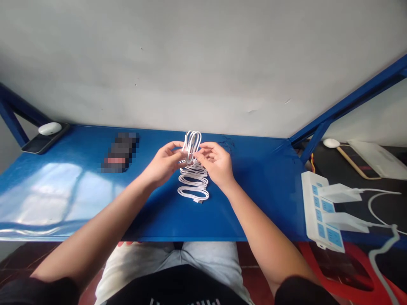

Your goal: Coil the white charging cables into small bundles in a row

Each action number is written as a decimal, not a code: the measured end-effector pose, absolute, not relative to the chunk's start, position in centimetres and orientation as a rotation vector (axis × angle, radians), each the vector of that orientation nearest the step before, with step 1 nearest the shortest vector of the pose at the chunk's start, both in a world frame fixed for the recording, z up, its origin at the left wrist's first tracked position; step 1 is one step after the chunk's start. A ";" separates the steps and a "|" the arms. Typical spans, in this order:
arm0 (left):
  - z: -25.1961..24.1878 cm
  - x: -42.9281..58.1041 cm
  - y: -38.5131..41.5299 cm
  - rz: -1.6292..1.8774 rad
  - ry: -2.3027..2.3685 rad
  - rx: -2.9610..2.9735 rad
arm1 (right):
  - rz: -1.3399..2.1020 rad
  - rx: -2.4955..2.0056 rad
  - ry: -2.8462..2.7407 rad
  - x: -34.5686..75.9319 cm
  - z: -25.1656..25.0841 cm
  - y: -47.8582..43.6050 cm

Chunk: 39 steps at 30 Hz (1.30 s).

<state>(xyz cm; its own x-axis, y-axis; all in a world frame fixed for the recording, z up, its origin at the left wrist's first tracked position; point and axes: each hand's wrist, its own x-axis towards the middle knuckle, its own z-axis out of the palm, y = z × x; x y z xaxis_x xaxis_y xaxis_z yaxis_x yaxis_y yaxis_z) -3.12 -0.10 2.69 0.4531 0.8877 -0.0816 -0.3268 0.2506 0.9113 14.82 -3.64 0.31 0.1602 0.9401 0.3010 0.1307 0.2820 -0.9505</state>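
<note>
Between my two hands a coiled white USB cable (192, 143) is held up above the blue table. My left hand (165, 163) pinches the coil from the left side. From the right, my right hand (217, 163) grips it with thumb and fingers closed. Right below lie several more coiled white cables (193, 193) in a column running toward me. The nearest of these is an oval loop with a metal USB plug at its lower right. The farther coils are partly hidden behind my fingers and the held one.
The blue table (267, 190) meets a grey wall. A pixelated dark object (121, 152) lies left; a phone with a white oval case (50, 128) sits at the far left. A white power strip (319, 212) with plugged chargers hangs at the right edge, above a red stool (378, 271).
</note>
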 end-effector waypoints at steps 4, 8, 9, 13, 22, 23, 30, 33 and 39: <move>1.2 -2.1 -1.6 1.005 0.709 1.002 | 0.664 -1.201 -1.345 14.1 0.3 -4.1; 0.6 -2.4 -1.7 1.029 0.693 1.020 | 0.769 -1.186 -1.405 14.2 0.1 -4.0; 0.5 -2.5 -1.7 1.029 0.691 1.015 | 0.793 -1.187 -1.403 14.3 0.0 -3.9; 0.3 -2.7 -1.8 1.030 0.737 1.046 | 0.827 -1.218 -1.399 14.4 0.1 -4.0; -0.6 -2.4 -1.6 1.134 0.783 1.116 | 1.019 -1.193 -1.320 14.0 0.5 -4.4; -0.6 -2.4 -1.5 1.133 0.796 1.132 | 1.012 -1.196 -1.305 14.0 0.4 -4.4; -1.0 -2.2 -1.5 1.102 0.789 1.217 | 0.967 -1.251 -1.242 13.8 -0.1 -4.4; -1.1 -2.2 -1.6 1.109 0.780 1.230 | 0.975 -1.296 -1.211 13.9 -0.1 -4.4; -0.8 -2.0 -1.9 1.117 0.796 1.144 | 0.946 -1.285 -1.170 13.7 -0.1 -4.6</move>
